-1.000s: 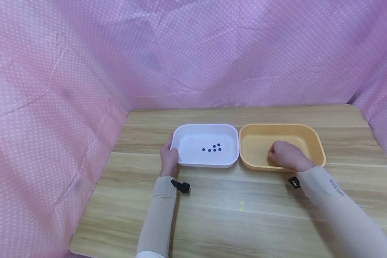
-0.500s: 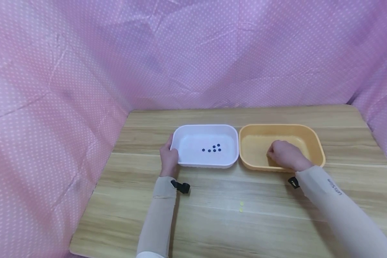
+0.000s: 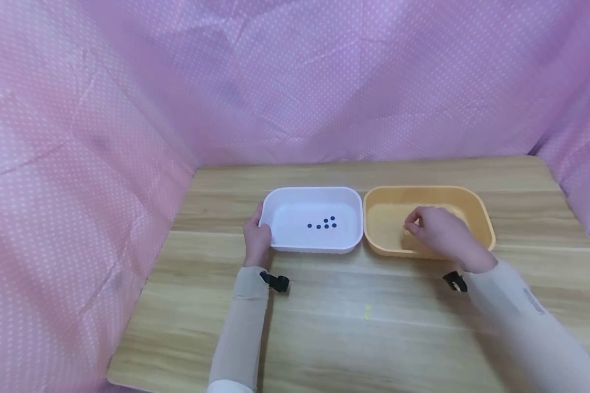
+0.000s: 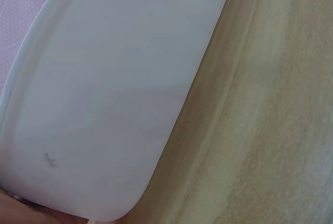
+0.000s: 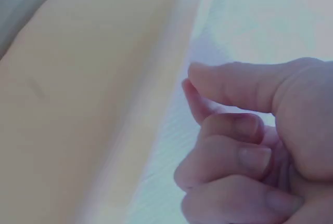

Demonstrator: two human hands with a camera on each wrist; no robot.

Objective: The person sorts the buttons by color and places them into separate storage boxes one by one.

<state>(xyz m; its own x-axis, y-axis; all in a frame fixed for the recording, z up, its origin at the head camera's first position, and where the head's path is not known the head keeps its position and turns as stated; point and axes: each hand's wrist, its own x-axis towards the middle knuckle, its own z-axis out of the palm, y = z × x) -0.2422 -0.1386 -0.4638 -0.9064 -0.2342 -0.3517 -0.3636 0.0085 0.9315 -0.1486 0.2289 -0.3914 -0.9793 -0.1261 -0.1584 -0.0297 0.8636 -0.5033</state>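
Note:
My left hand (image 3: 257, 240) grips the left end of a white plastic tray (image 3: 314, 249), the thumb over its near-left rim. Several small dark button-like discs (image 3: 326, 226) lie on that tray's floor. Inside the yellow-orange tray (image 3: 381, 229) to the right is my right hand (image 3: 440, 232). In the right wrist view its thumb (image 5: 234, 81) meets the index fingertip, the other fingers are curled in, and nothing shows between them. A small yellow piece (image 3: 407, 233) lies just below those fingertips in the head view. The left wrist view shows mostly the white tray's outer wall (image 4: 104, 78).
Two small pale yellow discs (image 3: 367, 312) lie on the wooden table (image 3: 324, 349) nearer to me. Both trays stand side by side, their rims almost touching. A pink dotted cloth (image 3: 285, 82) hangs behind and at the sides.
My right hand has risen slightly and turned within the yellow-orange tray, uncovering the small yellow piece under its fingertips. The left hand keeps its grip on the white tray.

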